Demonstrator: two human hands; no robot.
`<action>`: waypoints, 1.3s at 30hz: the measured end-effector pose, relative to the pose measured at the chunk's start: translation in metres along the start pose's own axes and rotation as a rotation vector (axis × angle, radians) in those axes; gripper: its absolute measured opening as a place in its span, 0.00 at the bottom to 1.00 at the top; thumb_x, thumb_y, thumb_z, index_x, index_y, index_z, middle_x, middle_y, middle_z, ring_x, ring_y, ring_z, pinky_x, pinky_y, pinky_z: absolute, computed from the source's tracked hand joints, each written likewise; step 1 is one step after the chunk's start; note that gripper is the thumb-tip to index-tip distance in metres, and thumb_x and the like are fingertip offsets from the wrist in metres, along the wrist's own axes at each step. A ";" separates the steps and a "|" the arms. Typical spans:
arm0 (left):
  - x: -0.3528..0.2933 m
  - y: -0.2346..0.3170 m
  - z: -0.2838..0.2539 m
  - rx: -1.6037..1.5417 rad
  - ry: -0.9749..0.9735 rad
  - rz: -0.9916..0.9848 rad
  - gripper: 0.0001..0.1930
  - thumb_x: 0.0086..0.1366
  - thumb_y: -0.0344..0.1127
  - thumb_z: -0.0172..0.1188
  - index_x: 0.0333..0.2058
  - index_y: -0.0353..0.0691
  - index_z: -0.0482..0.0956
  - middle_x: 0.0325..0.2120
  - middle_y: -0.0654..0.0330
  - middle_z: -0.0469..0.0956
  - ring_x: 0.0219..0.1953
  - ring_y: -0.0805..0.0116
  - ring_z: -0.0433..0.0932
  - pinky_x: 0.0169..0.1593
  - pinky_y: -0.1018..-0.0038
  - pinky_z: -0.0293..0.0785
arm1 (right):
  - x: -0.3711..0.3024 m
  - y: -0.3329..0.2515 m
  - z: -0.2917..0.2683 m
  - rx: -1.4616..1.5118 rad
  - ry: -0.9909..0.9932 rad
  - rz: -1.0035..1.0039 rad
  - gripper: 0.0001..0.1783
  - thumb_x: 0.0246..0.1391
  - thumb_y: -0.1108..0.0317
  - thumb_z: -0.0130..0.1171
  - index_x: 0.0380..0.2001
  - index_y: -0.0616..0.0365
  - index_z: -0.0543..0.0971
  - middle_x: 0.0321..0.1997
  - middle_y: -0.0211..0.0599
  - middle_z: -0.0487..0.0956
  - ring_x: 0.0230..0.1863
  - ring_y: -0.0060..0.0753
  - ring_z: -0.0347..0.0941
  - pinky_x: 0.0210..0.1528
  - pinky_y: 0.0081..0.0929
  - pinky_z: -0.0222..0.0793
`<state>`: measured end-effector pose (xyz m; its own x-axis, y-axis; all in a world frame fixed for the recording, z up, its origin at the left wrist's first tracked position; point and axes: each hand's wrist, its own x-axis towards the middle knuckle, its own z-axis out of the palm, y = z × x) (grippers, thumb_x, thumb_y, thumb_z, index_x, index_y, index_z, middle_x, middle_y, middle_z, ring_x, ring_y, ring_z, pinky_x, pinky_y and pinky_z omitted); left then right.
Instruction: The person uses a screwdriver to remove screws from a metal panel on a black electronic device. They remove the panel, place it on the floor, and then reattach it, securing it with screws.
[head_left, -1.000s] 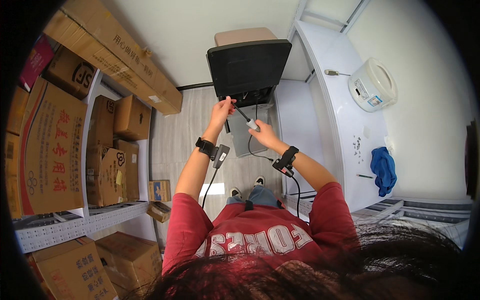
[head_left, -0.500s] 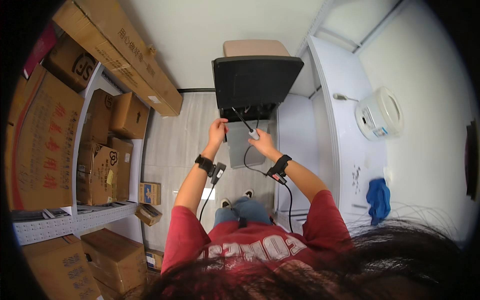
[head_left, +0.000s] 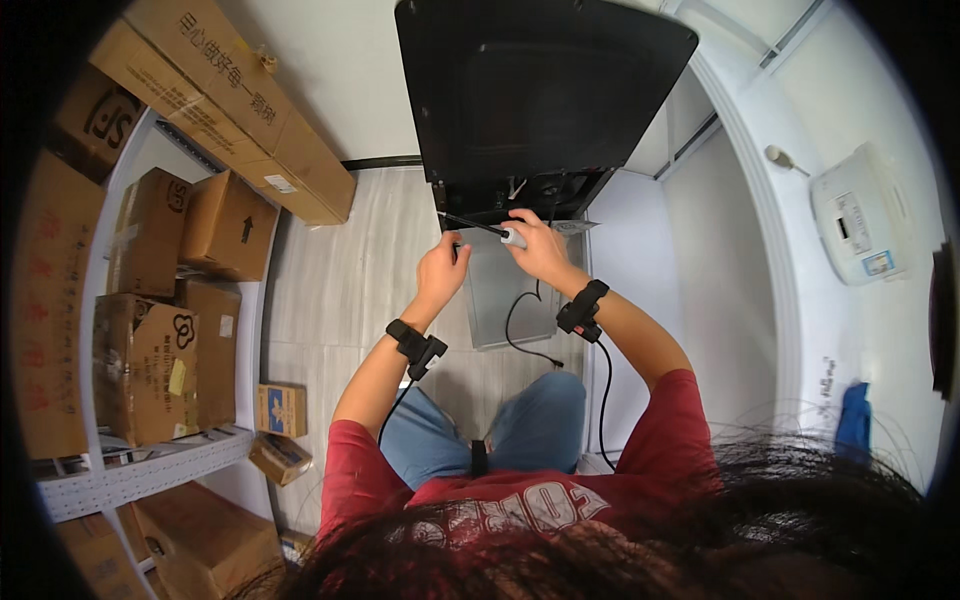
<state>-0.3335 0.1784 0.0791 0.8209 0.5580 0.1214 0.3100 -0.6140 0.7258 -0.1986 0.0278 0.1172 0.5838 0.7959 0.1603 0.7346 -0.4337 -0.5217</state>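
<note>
In front of me stands a black machine (head_left: 530, 90), its lower back open with dark parts and wires (head_left: 535, 190) inside. My right hand (head_left: 543, 247) is closed round the pale handle of a screwdriver (head_left: 513, 238). Its dark shaft points left, with the tip by the left edge of the opening. Just below that edge is my left hand (head_left: 440, 272), its thumb and forefinger bent toward each other round something dark that I cannot make out. Below the opening, a grey panel (head_left: 505, 305) lies under and between my hands. A black power cord (head_left: 512, 315) runs down across it, plug at the end.
Shelves of cardboard boxes (head_left: 228, 225) line the left, with a long carton (head_left: 225, 110) leaning beside the machine. Two small boxes (head_left: 283, 410) sit low by the shelf. On the right, a white shelf unit holds a white tub (head_left: 862, 215) and a blue cloth (head_left: 853, 422).
I have lowered myself and come closer to the machine, with my knees now bent. The screwdriver stays in my right hand, its shaft now lying flatter. The cord's plug now shows on the floor.
</note>
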 end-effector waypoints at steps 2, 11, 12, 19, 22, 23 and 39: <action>0.007 -0.028 0.028 0.048 0.122 -0.003 0.17 0.59 0.40 0.58 0.44 0.39 0.69 0.16 0.54 0.71 0.22 0.53 0.74 0.26 0.62 0.67 | 0.006 0.019 0.025 -0.036 0.051 -0.030 0.17 0.45 0.66 0.60 0.42 0.51 0.79 0.56 0.31 0.70 0.43 0.44 0.75 0.43 0.35 0.71; 0.032 -0.108 0.092 -0.031 0.291 0.008 0.22 0.53 0.39 0.65 0.42 0.36 0.69 0.29 0.48 0.77 0.32 0.50 0.76 0.33 0.61 0.70 | 0.017 0.053 0.091 -0.213 0.165 -0.104 0.19 0.43 0.68 0.59 0.43 0.52 0.78 0.47 0.35 0.77 0.38 0.47 0.76 0.39 0.36 0.73; 0.032 -0.113 0.094 -0.048 0.339 0.061 0.20 0.52 0.38 0.65 0.40 0.36 0.70 0.30 0.50 0.77 0.33 0.50 0.76 0.34 0.62 0.70 | 0.014 0.049 0.096 -0.225 0.213 -0.118 0.17 0.43 0.69 0.58 0.41 0.52 0.79 0.43 0.34 0.78 0.37 0.46 0.76 0.38 0.36 0.73; 0.035 -0.131 0.104 -0.100 0.436 0.189 0.12 0.53 0.36 0.65 0.33 0.37 0.76 0.29 0.54 0.75 0.32 0.52 0.75 0.34 0.63 0.70 | 0.013 0.042 0.106 -0.255 0.279 -0.135 0.13 0.44 0.70 0.58 0.37 0.55 0.78 0.38 0.36 0.78 0.34 0.49 0.75 0.34 0.38 0.71; 0.037 -0.131 0.104 -0.086 0.463 0.220 0.10 0.54 0.37 0.64 0.28 0.38 0.76 0.24 0.54 0.73 0.27 0.54 0.73 0.29 0.65 0.67 | 0.017 0.047 0.107 -0.321 0.270 -0.117 0.12 0.44 0.69 0.58 0.36 0.55 0.77 0.35 0.38 0.77 0.32 0.49 0.75 0.33 0.39 0.70; 0.038 -0.130 0.104 -0.094 0.472 0.236 0.09 0.55 0.37 0.63 0.28 0.38 0.76 0.24 0.55 0.72 0.27 0.55 0.73 0.29 0.65 0.67 | 0.018 0.048 0.106 -0.331 0.298 -0.131 0.11 0.43 0.70 0.58 0.35 0.55 0.76 0.34 0.38 0.77 0.31 0.50 0.75 0.32 0.40 0.71; 0.025 -0.103 0.073 -0.131 0.480 0.317 0.07 0.55 0.34 0.63 0.26 0.40 0.74 0.25 0.59 0.70 0.29 0.58 0.72 0.30 0.66 0.67 | 0.016 0.033 0.087 -0.272 0.478 -0.195 0.11 0.41 0.73 0.58 0.33 0.55 0.75 0.31 0.39 0.76 0.31 0.51 0.74 0.31 0.41 0.69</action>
<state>-0.3099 0.2148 -0.0420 0.5454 0.5676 0.6167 -0.0021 -0.7348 0.6782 -0.1951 0.0629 0.0291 0.4738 0.6202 0.6252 0.8696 -0.4414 -0.2212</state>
